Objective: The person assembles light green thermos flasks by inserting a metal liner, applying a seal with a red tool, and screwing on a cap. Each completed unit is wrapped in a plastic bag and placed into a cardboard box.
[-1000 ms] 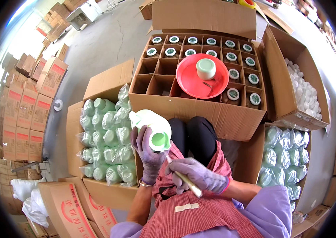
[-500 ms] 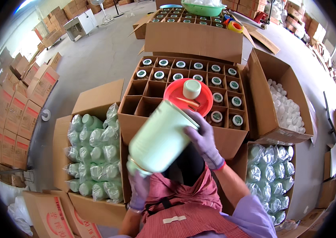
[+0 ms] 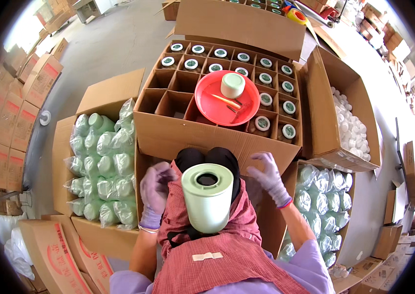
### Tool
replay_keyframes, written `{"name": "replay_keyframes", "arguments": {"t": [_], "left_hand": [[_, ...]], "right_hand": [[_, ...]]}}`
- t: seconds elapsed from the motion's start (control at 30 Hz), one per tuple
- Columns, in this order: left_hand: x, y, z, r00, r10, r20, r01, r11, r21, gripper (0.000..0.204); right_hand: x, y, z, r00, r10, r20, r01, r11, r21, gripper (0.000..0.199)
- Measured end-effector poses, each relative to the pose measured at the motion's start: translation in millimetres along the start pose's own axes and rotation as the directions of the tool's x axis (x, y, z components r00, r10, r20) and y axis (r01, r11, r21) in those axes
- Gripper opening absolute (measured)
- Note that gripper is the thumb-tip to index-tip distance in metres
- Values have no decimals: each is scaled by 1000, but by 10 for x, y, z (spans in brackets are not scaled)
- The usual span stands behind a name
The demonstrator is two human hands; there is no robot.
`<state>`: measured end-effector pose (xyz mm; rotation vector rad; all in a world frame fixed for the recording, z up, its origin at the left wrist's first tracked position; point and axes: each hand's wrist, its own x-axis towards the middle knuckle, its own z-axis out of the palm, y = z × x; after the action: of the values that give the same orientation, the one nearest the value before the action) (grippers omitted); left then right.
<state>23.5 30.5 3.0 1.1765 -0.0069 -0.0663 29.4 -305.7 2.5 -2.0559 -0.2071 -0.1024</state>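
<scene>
A pale green cylindrical container stands on my lap between my knees, its ringed top facing up around a dark round hole. Neither hand touches it. My left hand, in a light purple glove, hovers to its left with the fingers loosely bent and nothing in them. On the other side, my gloved right hand is open, fingers apart. In front, a red round tray rests on a divided carton. It holds a light green cap and a couple of thin stick-like tools.
The divided carton holds several white-lidded jars and some vacant cells. At left, a carton of plastic-wrapped green pieces stands open; similar wrapped pieces fill one at right. Small white caps lie in another box.
The green container has gone from tilted in both hands to upright on my lap. Both hands have let go and moved apart. The view has tipped lower.
</scene>
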Motion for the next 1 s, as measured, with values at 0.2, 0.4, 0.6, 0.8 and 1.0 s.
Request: {"name": "replay_keyframes", "arguments": {"t": [0.2,0.4,0.6,0.8,1.0], "left_hand": [[27,159,414,952,127,278,-264,798,541,51],[63,99,287,982,73,174,-116,961,250,57],[-127,220,-45,1000,14,-13,-13,995,104,70],[215,437,411,795,12,606,-373,798,474,75],[380,416,552,981,-160,109,162,987,-4,56]], "right_hand": [[18,-512,176,925,-234,298,157,952,261,55],[-15,-443,230,974,-54,221,-36,923,384,69],[-76,-53,-92,944,329,24,-328,926,184,57],[140,-560,359,950,-226,217,136,921,366,68],[691,-929,405,901,-413,-134,396,908,-136,61]]}}
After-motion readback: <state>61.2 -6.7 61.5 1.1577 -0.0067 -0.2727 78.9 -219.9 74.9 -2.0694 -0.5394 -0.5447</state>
